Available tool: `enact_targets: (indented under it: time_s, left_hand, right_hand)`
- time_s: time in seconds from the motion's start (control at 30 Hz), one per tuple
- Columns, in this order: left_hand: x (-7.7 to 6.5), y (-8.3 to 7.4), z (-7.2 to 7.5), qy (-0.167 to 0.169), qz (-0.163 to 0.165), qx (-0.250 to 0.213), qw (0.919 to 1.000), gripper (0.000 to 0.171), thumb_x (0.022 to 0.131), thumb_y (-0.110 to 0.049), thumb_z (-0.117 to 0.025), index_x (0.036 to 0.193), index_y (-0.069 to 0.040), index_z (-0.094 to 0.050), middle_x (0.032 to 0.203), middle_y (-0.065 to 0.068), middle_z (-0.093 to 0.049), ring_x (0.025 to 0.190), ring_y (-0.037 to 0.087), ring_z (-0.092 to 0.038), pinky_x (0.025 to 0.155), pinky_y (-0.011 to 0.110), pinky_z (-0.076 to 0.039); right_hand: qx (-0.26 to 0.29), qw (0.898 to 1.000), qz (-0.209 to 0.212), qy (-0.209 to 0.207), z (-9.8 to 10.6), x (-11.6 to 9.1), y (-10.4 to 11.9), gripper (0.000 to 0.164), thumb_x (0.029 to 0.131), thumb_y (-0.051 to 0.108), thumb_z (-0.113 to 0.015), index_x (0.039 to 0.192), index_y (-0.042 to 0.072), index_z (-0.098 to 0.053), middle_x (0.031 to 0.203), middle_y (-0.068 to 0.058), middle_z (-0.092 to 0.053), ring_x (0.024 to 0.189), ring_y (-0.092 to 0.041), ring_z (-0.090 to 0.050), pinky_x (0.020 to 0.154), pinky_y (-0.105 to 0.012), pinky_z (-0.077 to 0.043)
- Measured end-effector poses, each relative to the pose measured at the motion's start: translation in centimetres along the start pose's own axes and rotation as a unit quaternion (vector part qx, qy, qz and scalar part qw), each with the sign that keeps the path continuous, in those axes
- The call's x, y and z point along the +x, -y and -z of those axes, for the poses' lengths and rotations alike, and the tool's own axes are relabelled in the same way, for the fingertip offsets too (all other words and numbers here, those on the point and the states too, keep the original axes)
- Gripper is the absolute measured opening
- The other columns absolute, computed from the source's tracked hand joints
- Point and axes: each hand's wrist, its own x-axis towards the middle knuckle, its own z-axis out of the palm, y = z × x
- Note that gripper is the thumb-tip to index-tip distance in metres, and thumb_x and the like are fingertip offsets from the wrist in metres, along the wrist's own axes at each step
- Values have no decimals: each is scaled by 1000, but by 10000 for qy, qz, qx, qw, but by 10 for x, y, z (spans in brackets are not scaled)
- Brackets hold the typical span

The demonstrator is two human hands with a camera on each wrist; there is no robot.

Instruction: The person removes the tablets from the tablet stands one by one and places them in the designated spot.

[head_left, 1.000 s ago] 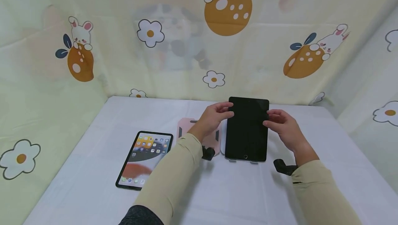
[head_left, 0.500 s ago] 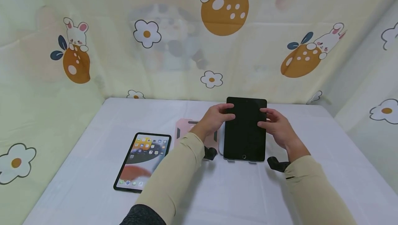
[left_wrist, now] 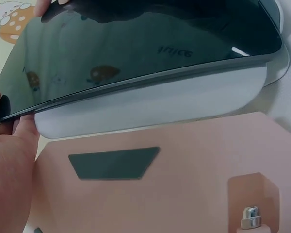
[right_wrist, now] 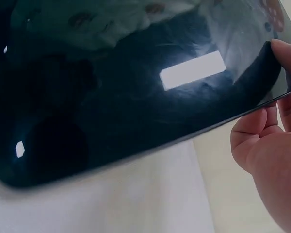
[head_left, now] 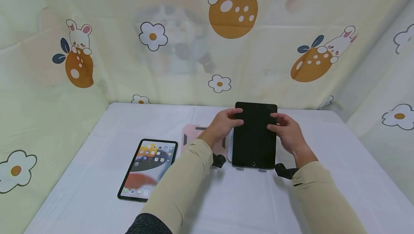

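Desk [head_left: 249, 205] far edge just beyond left grip [head_left: 223, 123] and right grip [head_left: 287, 129], printed cloth [head_left: 181, 65] rising past it. Desk surface runs out to the right of the right grip. Both grips pinch black tablet [head_left: 254, 144], one per side near the top; it sits between them, most of it on their near side. White panel [left_wrist: 160, 104] behind it. Pink panel [left_wrist: 184, 199] below left grip; lit tablet [head_left: 148, 169] farther left, nearer the person.

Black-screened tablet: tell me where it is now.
In the head view, right of centre, the black-screened tablet is held between the left hand and right hand, beside the pink panel.
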Motion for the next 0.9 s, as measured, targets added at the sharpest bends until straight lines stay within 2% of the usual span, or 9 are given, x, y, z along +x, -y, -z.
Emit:
enact_targets:
  time_s: [0.07,0.13,0.2,0.3,0.4,0.53,0.63,0.9]
  left_hand:
    - [-1,0,1,-29,-6,12,10000,43,95,-9,-69,137,-17,-62,145,4,-52,128,21,-50,111,39,-37]
    - [-2,-1,2,-29,-11,10,10000,43,95,-9,-69,137,-18,-62,145,3,-52,128,20,-50,111,39,-38]
    - [-3,-2,2,-12,-54,57,10000,43,95,-9,-69,137,-19,-62,145,2,-52,128,19,-50,110,38,-39]
    - [-5,-7,1,8,-159,168,9997,43,95,-9,-69,136,-20,-63,143,0,-53,124,18,-51,108,37,-41]
    - [-8,-11,0,-16,-213,437,9988,43,94,-7,-69,135,-22,-64,136,-1,-58,116,17,-56,101,37,-46]
    - [-12,-13,-4,-45,-80,829,9965,43,94,-4,-69,130,-28,-67,121,-2,-63,98,13,-64,91,36,-52]
    - [-15,-12,-8,0,27,953,9954,43,94,-5,-69,128,-31,-68,113,-3,-64,88,11,-68,86,34,-53]
    - [-24,-6,-18,239,-5,887,9958,42,93,-6,-71,127,-31,-67,103,-5,-64,85,14,-67,83,33,-54]
  right_hand:
    - [-33,10000,-5,-81,-1,0,2,49,98,10,-65,142,0,-46,148,-20,-34,130,-30,-33,110,-48,-37]
    - [-32,9999,33,-97,0,-2,4,50,98,12,-65,143,0,-46,153,-21,-30,133,-32,-28,111,-52,-34]
    - [-53,9999,71,-107,1,-4,8,49,98,14,-65,143,4,-48,152,-20,-31,129,-30,-35,107,-43,-40]
    - [55,9999,108,-86,4,-7,12,44,98,17,-66,140,11,-52,147,-18,-37,115,-22,-47,94,-27,-49]
    - [134,9998,138,-57,8,-11,15,39,98,17,-66,135,17,-54,143,-14,-40,105,-15,-54,82,-17,-51]
    - [237,9996,150,34,15,-17,15,36,98,15,-67,132,19,-55,138,-11,-43,102,-11,-57,81,-17,-52]
    - [296,9993,178,108,20,-22,14,35,97,12,-67,128,22,-55,132,-8,-45,100,-8,-59,81,-18,-53]
    - [123,9991,350,209,34,-42,12,36,97,9,-67,127,24,-54,119,-1,-51,94,-6,-60,77,-19,-55]
